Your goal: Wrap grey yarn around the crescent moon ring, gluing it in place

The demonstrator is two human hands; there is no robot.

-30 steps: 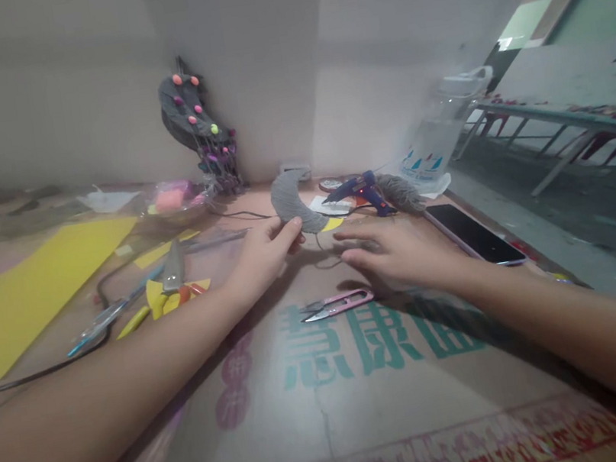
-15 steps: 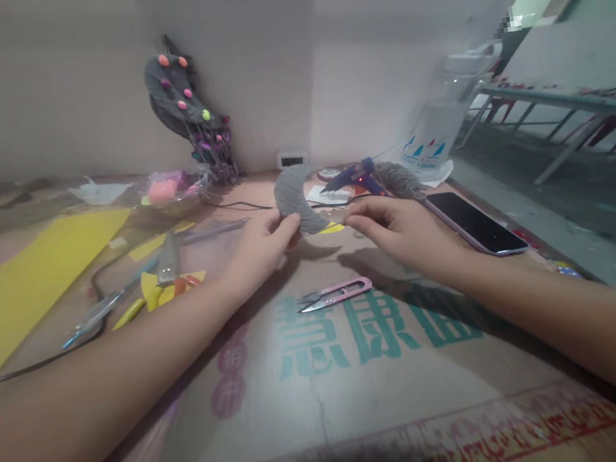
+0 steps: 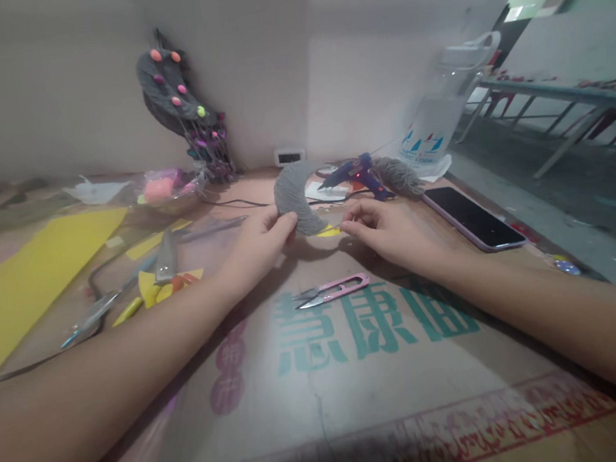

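A crescent wrapped in grey yarn (image 3: 299,200) is held above the cardboard, its uncovered yellow tip (image 3: 329,231) pointing right. My left hand (image 3: 268,241) pinches the crescent's lower left edge between thumb and fingers. Close to the yellow tip, my right hand (image 3: 374,227) is closed in a pinch on what looks like a thin strand of grey yarn. Below both hands lies a pair of pink thread snips (image 3: 333,290). Behind the right hand rests a ball of grey yarn (image 3: 398,176), beside a blue glue gun (image 3: 354,174).
A phone (image 3: 473,218) and a water bottle (image 3: 429,112) are on the right. Yellow sheet (image 3: 31,280), a grey-handled cutter (image 3: 165,258) and a bag of foam pieces (image 3: 165,186) occupy the left. A decorated grey crescent (image 3: 171,89) leans against the wall.
My right hand has shifted slightly and its fingers are curled more tightly near the yellow tip. My left hand keeps its hold on the crescent. The view has tilted a little.
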